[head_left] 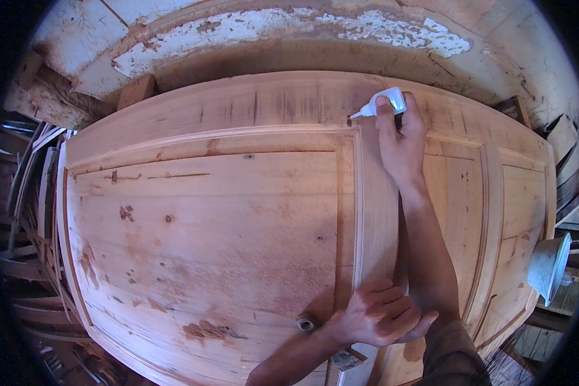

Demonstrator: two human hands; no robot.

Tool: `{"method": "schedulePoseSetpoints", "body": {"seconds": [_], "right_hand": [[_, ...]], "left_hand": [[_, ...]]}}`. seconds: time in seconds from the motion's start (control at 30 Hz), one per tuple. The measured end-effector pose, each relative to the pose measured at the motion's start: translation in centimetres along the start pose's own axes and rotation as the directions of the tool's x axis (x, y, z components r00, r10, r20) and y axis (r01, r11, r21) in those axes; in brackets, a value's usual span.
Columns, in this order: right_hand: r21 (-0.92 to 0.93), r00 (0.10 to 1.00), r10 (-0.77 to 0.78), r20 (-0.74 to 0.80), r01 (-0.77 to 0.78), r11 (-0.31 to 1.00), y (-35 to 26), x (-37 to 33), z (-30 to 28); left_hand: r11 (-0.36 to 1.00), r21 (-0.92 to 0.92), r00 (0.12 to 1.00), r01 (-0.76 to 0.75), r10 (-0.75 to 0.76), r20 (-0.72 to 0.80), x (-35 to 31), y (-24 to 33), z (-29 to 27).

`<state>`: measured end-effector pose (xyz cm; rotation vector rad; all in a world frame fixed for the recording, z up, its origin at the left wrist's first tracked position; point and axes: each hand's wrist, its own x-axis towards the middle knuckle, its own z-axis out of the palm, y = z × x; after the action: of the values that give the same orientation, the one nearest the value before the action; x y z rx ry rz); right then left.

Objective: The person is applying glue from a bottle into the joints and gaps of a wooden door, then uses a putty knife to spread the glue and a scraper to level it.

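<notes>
My right hand is closed round a small white squeeze bottle with a narrow tapered nozzle. Its tip points left at a small dark spot in the upper rail of a wooden panelled door, close to where the rail meets an upright; whether it touches is unclear. Lower down, my left hand hovers over or rests by the same upright with curled fingers and the thumb sticking out. What is inside those fingers, if anything, is hidden. Beside my left wrist are a small round ring-like thing and a small dark-faced block.
A pale bucket-like container stands at the door's right edge. Wood strips are stacked at the left. Beyond the far edge rises a wall with flaking white paint, and a wooden block sits between it and the door.
</notes>
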<state>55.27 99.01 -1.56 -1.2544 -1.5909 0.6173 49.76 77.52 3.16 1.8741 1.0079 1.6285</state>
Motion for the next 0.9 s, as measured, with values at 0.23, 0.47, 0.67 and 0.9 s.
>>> {"method": "schedulePoseSetpoints", "body": {"seconds": [0.23, 0.47, 0.67, 0.9], "right_hand": [[-0.012, 1.000, -0.002, 0.022, 0.002, 1.000, -0.10, -0.04, -0.03], [-0.022, 1.000, 0.020, 0.014, -0.020, 1.000, -0.27, 0.08, -0.36], [0.034, 1.000, -0.021, 0.014, 0.020, 0.999, -0.16, -0.14, 0.15], [-0.016, 0.999, 0.024, 0.021, -0.023, 1.000, -0.11, 0.02, -0.16]], "left_hand": [[1.000, 0.015, 1.000, -0.007, 0.008, -0.011, 0.01, -0.02, 0.00], [1.000, 0.017, 1.000, -0.001, 0.001, 0.002, 0.19, 0.06, 0.06], [1.000, -0.018, 1.000, 0.012, -0.013, -0.009, -0.33, 0.00, 0.13], [1.000, 0.009, 1.000, -0.006, 0.006, 0.012, 0.00, 0.04, -0.01]]}}
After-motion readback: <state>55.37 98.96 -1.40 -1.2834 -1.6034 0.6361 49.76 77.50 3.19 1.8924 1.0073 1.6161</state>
